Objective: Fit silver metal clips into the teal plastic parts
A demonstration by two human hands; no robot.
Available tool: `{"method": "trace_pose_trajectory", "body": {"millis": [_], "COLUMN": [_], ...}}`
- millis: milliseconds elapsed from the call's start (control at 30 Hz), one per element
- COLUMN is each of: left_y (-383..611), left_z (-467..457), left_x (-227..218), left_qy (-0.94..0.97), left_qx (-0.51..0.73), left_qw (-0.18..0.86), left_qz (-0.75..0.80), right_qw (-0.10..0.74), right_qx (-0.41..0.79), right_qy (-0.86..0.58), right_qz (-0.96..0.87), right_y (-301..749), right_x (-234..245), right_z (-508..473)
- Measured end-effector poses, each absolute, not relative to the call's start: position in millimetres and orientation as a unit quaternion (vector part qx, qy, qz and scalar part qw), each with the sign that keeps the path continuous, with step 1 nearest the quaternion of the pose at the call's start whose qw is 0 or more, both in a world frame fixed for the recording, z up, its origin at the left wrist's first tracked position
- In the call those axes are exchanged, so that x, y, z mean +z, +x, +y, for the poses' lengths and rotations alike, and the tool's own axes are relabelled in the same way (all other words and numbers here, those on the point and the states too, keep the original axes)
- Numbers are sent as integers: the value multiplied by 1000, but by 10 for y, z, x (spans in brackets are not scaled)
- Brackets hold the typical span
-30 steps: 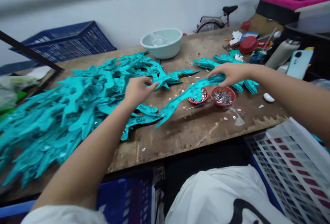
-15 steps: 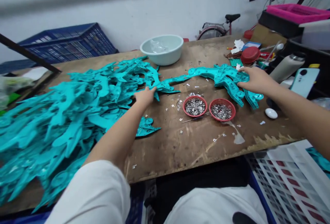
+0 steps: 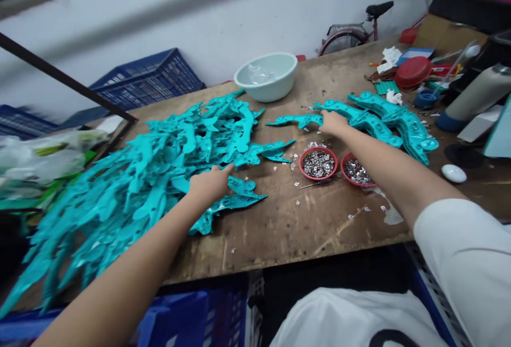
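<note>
A large heap of teal moulded plastic parts (image 3: 159, 139) covers the left half of the table. My left hand (image 3: 209, 183) lies at the heap's near right side, its fingers bent over a teal part whose pointed end (image 3: 247, 200) sticks out to the right. My right hand (image 3: 334, 123) is closed on the right end of a slim teal part (image 3: 293, 120) beyond the red baskets. Beside that hand, several more teal parts (image 3: 403, 123) lie in a row at the right. The fingertips of both hands are partly hidden.
Two red baskets of small metal clips, the left basket (image 3: 318, 163) and the right basket (image 3: 355, 170), stand mid-table, with a screwdriver (image 3: 315, 183) in front. A pale basin (image 3: 265, 91) sits at the back. A bottle (image 3: 475, 94) and a white oval object (image 3: 454, 173) are at right.
My right hand has left the row of parts at the right and moved left to a slim teal part. My left hand has drawn back nearer along the heap. The view has turned and tilted.
</note>
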State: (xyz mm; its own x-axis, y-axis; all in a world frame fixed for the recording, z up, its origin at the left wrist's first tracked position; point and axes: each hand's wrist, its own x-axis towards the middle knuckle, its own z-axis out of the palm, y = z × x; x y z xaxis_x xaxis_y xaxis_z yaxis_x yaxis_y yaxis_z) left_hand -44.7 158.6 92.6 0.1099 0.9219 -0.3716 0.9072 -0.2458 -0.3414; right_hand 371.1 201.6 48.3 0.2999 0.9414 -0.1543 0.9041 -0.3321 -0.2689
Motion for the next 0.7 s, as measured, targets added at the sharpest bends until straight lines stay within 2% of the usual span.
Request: {"method": "trace_pose_trajectory", "body": {"millis": [200,333,467,533,700], "left_y": [-802,-944,-693,-497,-286], "left_z": [1065,820,578,470,371], "left_x": [1217,1204,1001,926,830], "left_qy": [-732,-725,-738,-770,-860], "left_qx": [208,84,-62,-86,-83], "left_qw": [47,63,39,68,145], "left_qz": [-646,-680,-670,-628,-483], "right_qw": [56,78,83,48,-131], "right_qx": [141,160,246,266,206], "right_qy": [-795,-728,-584,-532,-491], "right_qz": [-587,-662,-769,-802,-836], "right_y": [3620,3449,3124,2985,2968], "right_x": [454,717,1053,1191,1377], "right_z": [1972,1724,1186,817,-203]}}
